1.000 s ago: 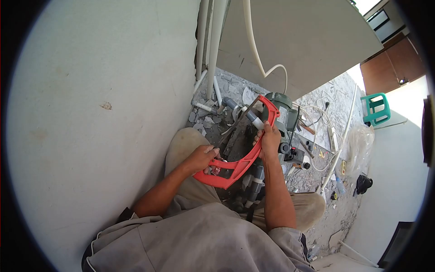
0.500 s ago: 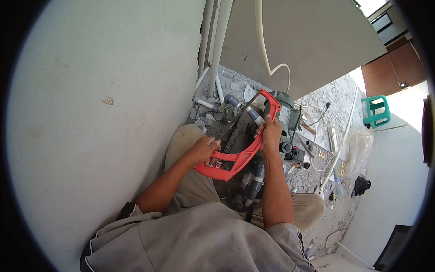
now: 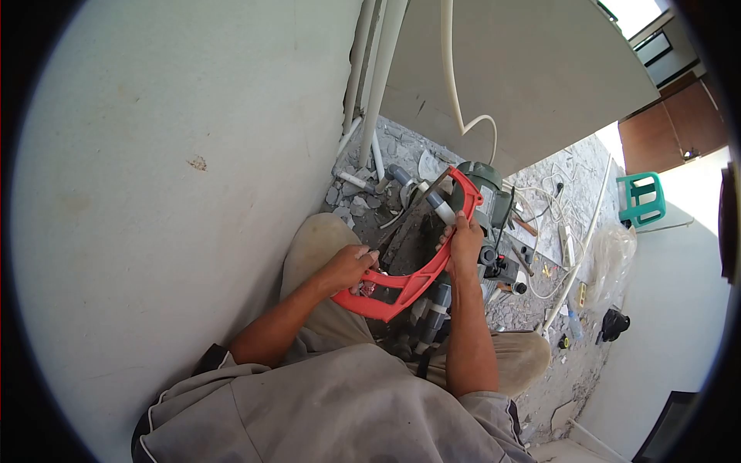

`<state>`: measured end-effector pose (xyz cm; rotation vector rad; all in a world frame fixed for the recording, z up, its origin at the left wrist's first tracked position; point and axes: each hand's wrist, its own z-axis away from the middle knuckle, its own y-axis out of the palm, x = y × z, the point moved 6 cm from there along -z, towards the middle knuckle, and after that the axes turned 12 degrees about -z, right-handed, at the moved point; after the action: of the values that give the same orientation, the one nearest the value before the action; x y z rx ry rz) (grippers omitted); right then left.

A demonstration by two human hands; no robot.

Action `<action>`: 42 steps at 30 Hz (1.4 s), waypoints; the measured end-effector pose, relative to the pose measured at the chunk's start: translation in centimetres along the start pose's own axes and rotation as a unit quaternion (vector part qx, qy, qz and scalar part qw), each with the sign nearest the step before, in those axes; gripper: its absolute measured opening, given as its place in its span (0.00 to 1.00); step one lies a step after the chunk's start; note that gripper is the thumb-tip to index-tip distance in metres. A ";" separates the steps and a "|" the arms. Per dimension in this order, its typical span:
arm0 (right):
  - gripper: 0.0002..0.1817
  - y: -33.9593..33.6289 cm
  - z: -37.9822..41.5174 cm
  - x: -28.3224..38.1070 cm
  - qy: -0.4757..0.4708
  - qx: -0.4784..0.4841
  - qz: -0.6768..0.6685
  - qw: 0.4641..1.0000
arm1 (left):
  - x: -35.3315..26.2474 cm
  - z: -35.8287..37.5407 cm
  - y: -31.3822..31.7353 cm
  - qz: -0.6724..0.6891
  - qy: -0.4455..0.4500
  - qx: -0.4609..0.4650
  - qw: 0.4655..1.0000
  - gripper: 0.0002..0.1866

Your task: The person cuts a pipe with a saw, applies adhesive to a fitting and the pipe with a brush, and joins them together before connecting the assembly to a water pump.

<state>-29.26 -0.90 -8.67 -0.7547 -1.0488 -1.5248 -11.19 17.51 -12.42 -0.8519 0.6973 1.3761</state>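
A red hacksaw [image 3: 421,284] lies slantwise over my lap, its blade on the side toward the wall. My left hand [image 3: 351,268] is closed at the handle end, fingers curled where the blade meets the frame. Further along, my right hand [image 3: 465,245] wraps around the red frame. Beyond the blade, a grey-and-white pipe joint [image 3: 438,204] runs toward a green water pump [image 3: 482,185]. Another grey pipe fitting [image 3: 434,320] stands below the saw, between my knees. My right hand and the frame hide part of the pump.
A wall [image 3: 170,193] rises close on my left, with upright white pipes [image 3: 384,69] at its corner. Rubble [image 3: 359,202] covers the floor. To the right are a long white pipe [image 3: 580,251], a power strip [image 3: 566,245], cables, a hammer [image 3: 523,261] and a green stool [image 3: 642,199].
The hacksaw and both hands have shifted slightly downward in view, and the handle end has tilted a little. Both hands keep their hold. The whole view has moved slightly.
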 end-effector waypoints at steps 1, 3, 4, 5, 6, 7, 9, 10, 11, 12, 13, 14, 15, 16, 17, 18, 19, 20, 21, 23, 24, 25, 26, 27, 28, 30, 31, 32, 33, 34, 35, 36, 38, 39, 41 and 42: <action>0.10 0.1 0.1 -0.1 0.003 0.002 0.000 1.000 | 0.3 0.3 0.3 0.008 -0.007 -0.003 1.000 0.19; 0.10 0.1 -0.3 -0.3 0.004 0.007 -0.001 1.000 | -0.2 -0.5 -0.4 -0.008 0.000 -0.010 1.000 0.19; 0.10 0.6 -1.5 -0.3 0.000 0.013 -0.001 1.000 | -0.5 -0.8 -0.7 -0.016 0.005 -0.014 1.000 0.19; 0.10 1.0 -2.3 -0.4 -0.004 0.022 0.000 1.000 | -0.6 -0.7 -0.7 -0.019 0.005 -0.010 1.000 0.19; 0.11 1.4 -2.2 -0.2 -0.006 0.020 -0.016 1.000 | -0.7 -0.8 -1.0 -0.022 0.006 -0.009 1.000 0.19; 0.11 1.3 -1.7 -0.1 -0.004 0.014 -0.015 1.000 | -0.9 -1.0 -1.4 -0.024 0.007 -0.008 1.000 0.19; 0.11 0.5 0.3 -0.5 0.005 -0.004 -0.013 1.000 | 0.2 -0.1 -0.8 -0.022 0.000 -0.001 1.000 0.19; 0.10 0.1 0.4 -0.8 -0.001 0.003 -0.006 1.000 | 0.7 0.1 -0.3 -0.021 -0.004 0.005 1.000 0.19; 0.10 0.2 -0.1 -0.7 -0.004 0.010 0.000 1.000 | 0.8 -0.2 -0.3 -0.014 0.004 0.001 1.000 0.20; 0.10 0.6 -0.8 -0.4 -0.007 0.016 0.005 1.000 | 0.7 -0.6 -0.3 -0.009 0.012 -0.001 1.000 0.20; 0.10 0.9 -1.6 -0.1 -0.012 0.022 0.009 1.000 | 0.3 -1.1 -0.5 -0.004 0.022 -0.003 1.000 0.20; 0.10 1.0 -2.3 0.0 -0.012 0.029 0.000 1.000 | -0.1 -1.4 -0.6 -0.003 0.013 -0.003 1.000 0.20; 0.09 1.6 -2.7 0.5 -0.013 0.039 -0.008 0.999 | -0.7 -1.8 -0.9 -0.002 0.005 -0.004 1.000 0.20; 0.09 2.2 -3.0 0.9 -0.016 0.050 -0.018 0.998 | -1.3 -2.0 -1.2 -0.001 -0.002 -0.008 1.000 0.20; 0.09 1.9 -2.6 0.9 -0.010 0.048 -0.025 0.998 | -1.8 -1.6 -1.1 0.005 0.018 -0.016 1.000 0.20; 0.09 2.1 -0.2 1.9 -0.003 0.046 -0.032 0.998 | -2.1 -0.9 -0.7 0.012 0.036 -0.023 0.999 0.20; 0.09 1.8 1.4 2.0 0.005 0.042 -0.039 0.998 | -2.1 -0.4 -0.4 0.019 0.054 -0.029 0.998 0.20; 0.09 1.2 2.1 1.4 0.005 0.039 -0.022 0.999 | -1.6 -0.2 0.0 0.026 0.046 -0.017 0.998 0.20; 0.09 0.7 2.6 1.1 -0.006 0.034 -0.005 0.999 | -1.0 -0.3 0.5 0.033 0.039 -0.005 0.999 0.20; 0.10 0.3 3.0 1.1 -0.031 0.029 0.028 0.999 | 0.1 -0.6 1.4 0.046 0.046 0.007 0.998 0.21; 0.10 0.5 2.9 1.3 -0.050 0.039 0.036 0.997 | 0.8 -0.9 2.0 0.052 0.058 0.007 0.997 0.21; 0.11 0.7 2.9 1.4 -0.067 0.049 0.046 0.995 | 1.4 -1.4 2.5 0.060 0.069 0.007 0.996 0.21; 0.11 0.8 2.9 1.5 -0.084 0.059 0.055 0.993 | 2.2 -2.1 3.1 0.067 0.059 0.013 0.996 0.21; 0.13 0.8 2.9 1.5 -0.095 0.058 0.091 0.990 | 2.8 -2.7 3.8 0.073 0.048 0.020 0.996 0.21; 0.14 0.8 2.8 1.6 -0.107 0.056 0.125 0.985 | 3.5 -3.5 4.5 0.078 0.038 0.028 0.996 0.21; 0.17 0.5 2.2 1.4 -0.180 0.041 0.209 0.960 | 4.7 -5.3 5.7 0.049 0.039 -0.004 0.998 0.22; 0.19 0.4 1.8 0.8 -0.238 0.029 0.261 0.935 | 5.6 -6.4 6.1 0.037 0.040 -0.020 0.998 0.22; 0.20 -0.3 1.7 0.2 -0.273 0.019 0.291 0.917 | 6.2 -7.5 6.2 -0.023 0.068 -0.032 0.997 0.23; 0.21 -0.4 2.1 0.0 -0.307 0.005 0.321 0.896 | 7.1 -8.6 6.4 -0.082 0.096 -0.044 0.991 0.24; 0.22 0.4 3.6 0.2 -0.320 -0.007 0.330 0.888 | 7.7 -9.6 6.6 -0.141 0.123 -0.056 0.981 0.24; 0.23 0.9 4.7 0.2 -0.332 -0.018 0.339 0.880 | 8.7 -10.7 6.9 -0.154 0.115 -0.066 0.979 0.25; 0.23 1.1 4.9 -0.1 -0.353 -0.014 0.331 0.875 | 8.9 -11.4 7.0 -0.166 0.107 -0.076 0.977 0.25; 0.22 1.4 5.0 -0.6 -0.394 -0.005 0.314 0.864 | 9.3 -12.8 7.3 -0.159 0.101 -0.095 0.978 0.25; 0.22 2.1 4.6 -0.4 -0.392 0.003 0.317 0.863 | 8.9 -13.3 7.2 -0.138 0.101 -0.102 0.980 0.25; 0.22 3.7 3.9 0.5 -0.387 0.013 0.324 0.863 | 8.1 -13.9 6.9 -0.128 0.098 -0.097 0.982 0.25; 0.22 3.4 4.2 0.5 -0.370 0.013 0.326 0.870 | 7.9 -14.0 6.8 -0.136 0.093 -0.088 0.982 0.25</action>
<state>-26.33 2.60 -5.75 -1.5590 -1.1720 -0.6212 -16.40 9.97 -27.23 -1.1833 0.5805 1.1334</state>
